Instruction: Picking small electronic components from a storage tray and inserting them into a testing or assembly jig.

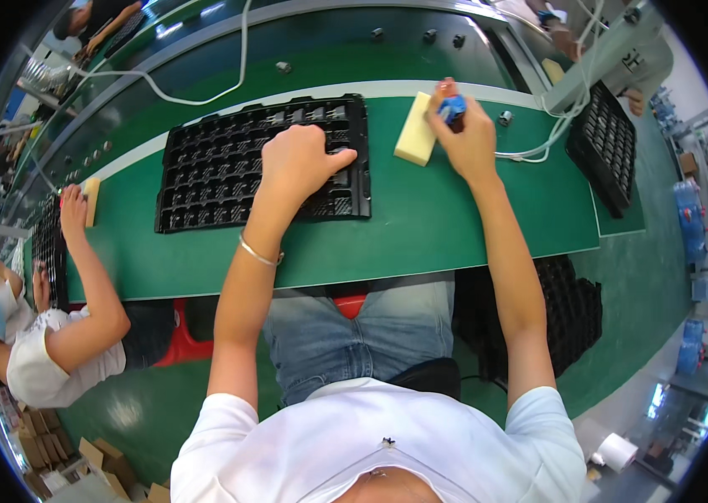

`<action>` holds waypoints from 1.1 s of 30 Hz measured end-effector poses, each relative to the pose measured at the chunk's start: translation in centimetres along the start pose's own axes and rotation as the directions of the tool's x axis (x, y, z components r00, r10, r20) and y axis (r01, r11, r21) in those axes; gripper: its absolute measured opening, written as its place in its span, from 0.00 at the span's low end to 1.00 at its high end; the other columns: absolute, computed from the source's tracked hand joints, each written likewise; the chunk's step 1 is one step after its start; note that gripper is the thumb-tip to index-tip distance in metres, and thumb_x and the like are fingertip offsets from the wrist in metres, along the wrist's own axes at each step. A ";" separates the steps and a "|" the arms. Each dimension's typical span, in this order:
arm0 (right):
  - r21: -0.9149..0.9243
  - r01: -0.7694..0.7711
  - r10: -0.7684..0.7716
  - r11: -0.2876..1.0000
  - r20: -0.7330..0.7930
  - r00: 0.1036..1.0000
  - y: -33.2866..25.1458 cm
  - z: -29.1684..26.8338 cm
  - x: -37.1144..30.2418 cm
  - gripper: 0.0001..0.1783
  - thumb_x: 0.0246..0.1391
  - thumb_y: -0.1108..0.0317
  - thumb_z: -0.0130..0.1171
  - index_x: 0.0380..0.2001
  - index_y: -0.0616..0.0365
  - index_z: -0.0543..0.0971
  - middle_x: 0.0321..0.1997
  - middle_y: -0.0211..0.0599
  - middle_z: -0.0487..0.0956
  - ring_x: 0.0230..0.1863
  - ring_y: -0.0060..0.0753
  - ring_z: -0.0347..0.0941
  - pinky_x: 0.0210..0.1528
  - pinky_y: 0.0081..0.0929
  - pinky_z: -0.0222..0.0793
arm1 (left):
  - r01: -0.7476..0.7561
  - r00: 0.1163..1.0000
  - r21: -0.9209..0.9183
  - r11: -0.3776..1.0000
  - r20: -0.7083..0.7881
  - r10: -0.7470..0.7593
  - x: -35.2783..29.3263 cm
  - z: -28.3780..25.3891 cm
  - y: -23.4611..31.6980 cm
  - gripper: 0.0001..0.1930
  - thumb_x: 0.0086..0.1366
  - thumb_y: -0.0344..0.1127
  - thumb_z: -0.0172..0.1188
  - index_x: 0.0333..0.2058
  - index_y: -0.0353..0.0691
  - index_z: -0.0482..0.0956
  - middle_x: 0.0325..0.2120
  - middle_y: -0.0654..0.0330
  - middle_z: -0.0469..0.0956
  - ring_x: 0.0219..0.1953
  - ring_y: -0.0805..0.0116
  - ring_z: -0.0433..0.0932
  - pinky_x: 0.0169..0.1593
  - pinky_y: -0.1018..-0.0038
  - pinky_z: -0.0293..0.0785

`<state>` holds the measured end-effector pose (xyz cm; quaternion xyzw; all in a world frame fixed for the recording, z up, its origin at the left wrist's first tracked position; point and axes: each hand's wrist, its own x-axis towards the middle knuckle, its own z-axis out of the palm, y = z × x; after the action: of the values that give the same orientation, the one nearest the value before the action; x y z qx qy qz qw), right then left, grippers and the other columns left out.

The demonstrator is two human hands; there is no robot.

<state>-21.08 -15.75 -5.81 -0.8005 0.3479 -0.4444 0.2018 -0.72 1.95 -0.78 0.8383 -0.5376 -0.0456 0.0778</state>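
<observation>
Bright, even indoor light, glare on green floor, fisheye-bent edges, black corners, soft rim

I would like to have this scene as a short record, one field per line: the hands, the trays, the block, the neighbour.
Left hand: above the black tray, thumb out; what it grips, if anything, is hidden
Right hand: fingers around a blue object
Yellow block: on the green table, just left of the right hand
Second tray: toward the table's right end
Neighbour: at the left, wearing a mask
</observation>
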 end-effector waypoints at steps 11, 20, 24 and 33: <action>0.108 0.072 -0.079 0.992 0.059 0.995 -1.2 0.5 -0.3 0.19 0.49 0.60 0.70 0.37 0.64 0.79 0.25 0.34 0.73 0.22 0.26 0.68 0.27 0.27 0.65 | -0.064 0.987 -0.118 0.991 -0.155 0.045 -0.5 1.6 -0.4 0.15 0.57 0.44 0.68 0.25 0.37 0.80 0.23 0.53 0.81 0.30 0.51 0.81 0.34 0.59 0.77; 0.160 0.053 -0.069 0.986 0.096 0.993 -1.6 0.6 -0.5 0.22 0.47 0.61 0.70 0.42 0.63 0.79 0.26 0.35 0.76 0.23 0.25 0.70 0.29 0.26 0.68 | -0.145 0.977 -0.317 0.937 -0.194 0.086 0.0 1.6 -0.3 0.08 0.55 0.34 0.61 0.25 0.34 0.75 0.22 0.53 0.79 0.26 0.53 0.79 0.31 0.64 0.72; 0.162 0.054 -0.070 0.985 0.096 0.993 -1.7 0.5 -0.4 0.21 0.47 0.61 0.71 0.40 0.63 0.79 0.25 0.35 0.76 0.23 0.26 0.70 0.29 0.27 0.68 | -0.308 0.905 -0.413 0.857 -0.405 0.130 0.4 1.6 -0.2 0.06 0.55 0.29 0.60 0.26 0.33 0.74 0.22 0.54 0.77 0.24 0.59 0.78 0.29 0.66 0.72; 0.143 0.039 -0.053 0.989 0.098 0.994 -1.6 0.4 -0.4 0.22 0.46 0.59 0.72 0.38 0.64 0.79 0.24 0.35 0.75 0.23 0.27 0.69 0.28 0.27 0.67 | -0.120 0.993 -0.908 0.402 -0.111 0.044 0.1 0.8 0.8 0.06 0.63 0.29 0.58 0.27 0.35 0.73 0.25 0.59 0.80 0.20 0.74 0.76 0.26 0.79 0.72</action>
<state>-20.22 -14.35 -5.23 -0.8136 0.2866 -0.4310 0.2648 -1.57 1.49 -1.39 0.6342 -0.4634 -0.2981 0.5424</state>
